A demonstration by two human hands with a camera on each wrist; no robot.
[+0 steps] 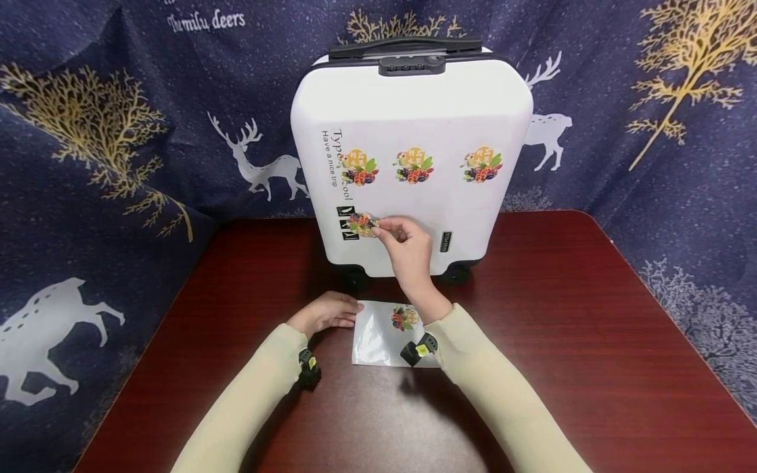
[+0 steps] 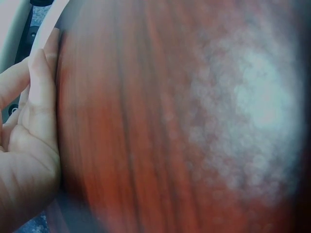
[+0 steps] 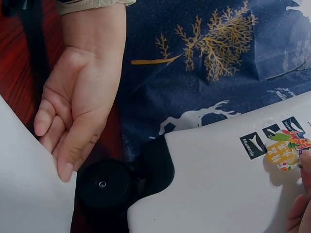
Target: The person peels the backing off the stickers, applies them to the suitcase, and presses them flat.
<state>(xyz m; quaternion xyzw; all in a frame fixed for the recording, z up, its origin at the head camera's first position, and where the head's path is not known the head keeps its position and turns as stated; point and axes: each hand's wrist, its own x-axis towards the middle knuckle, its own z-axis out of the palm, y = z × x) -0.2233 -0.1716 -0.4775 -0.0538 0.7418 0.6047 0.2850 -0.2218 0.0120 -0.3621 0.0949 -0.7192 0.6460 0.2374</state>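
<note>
The right hand (image 1: 408,248) pinches a sticker (image 1: 362,225) at the far suitcase (image 1: 422,202); the left hand (image 1: 327,313) pinches the near sheet (image 1: 375,338).

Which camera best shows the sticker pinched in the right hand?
Right wrist view: the sticker looks largest there, print clearest, though near the picture's edge. Head view shows it smaller; left wrist doesn't show it.

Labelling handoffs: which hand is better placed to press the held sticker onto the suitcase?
Likely the right hand: it pinches the sticker at the suitcase; the left hand is down by the sheet.
</note>
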